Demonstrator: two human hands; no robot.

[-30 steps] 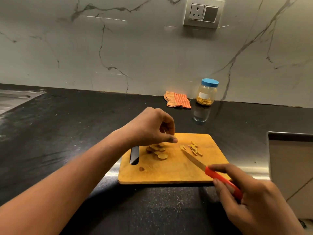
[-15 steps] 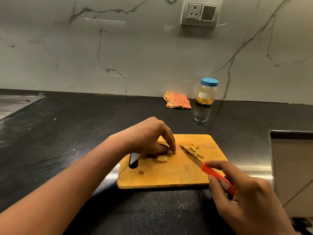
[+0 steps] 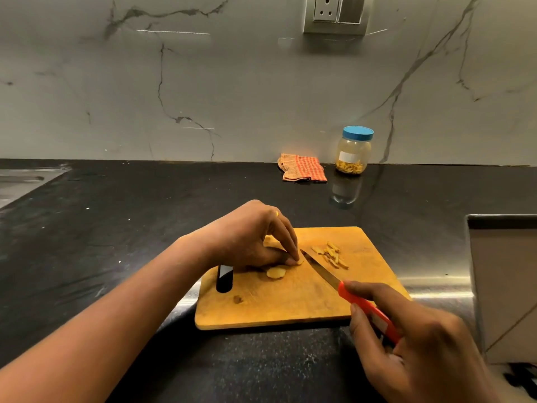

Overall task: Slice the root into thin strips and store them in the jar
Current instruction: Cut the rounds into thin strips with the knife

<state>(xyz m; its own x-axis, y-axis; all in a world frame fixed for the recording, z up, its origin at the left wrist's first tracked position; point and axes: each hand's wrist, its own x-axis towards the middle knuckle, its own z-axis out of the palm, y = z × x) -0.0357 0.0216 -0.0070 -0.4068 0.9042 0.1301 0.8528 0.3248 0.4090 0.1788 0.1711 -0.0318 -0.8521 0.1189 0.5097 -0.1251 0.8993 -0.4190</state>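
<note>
Nearest me, my right hand [image 3: 421, 344] is gripping the red-handled knife [image 3: 364, 308], its blade tip lying just beside the root slice [image 3: 299, 261] that my left hand [image 3: 247, 239] is pinching on the cutting board [image 3: 290, 306]. Cut strips [image 3: 331, 253] are sitting just beyond the blade. The lidded jar [image 3: 353, 152] is standing far back on the tabletop [image 3: 116, 228].

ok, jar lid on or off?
On: the blue lid caps the jar, which stands upright by the wall, some strips inside.

Dim warm light, wide-angle bending at edges.
</note>
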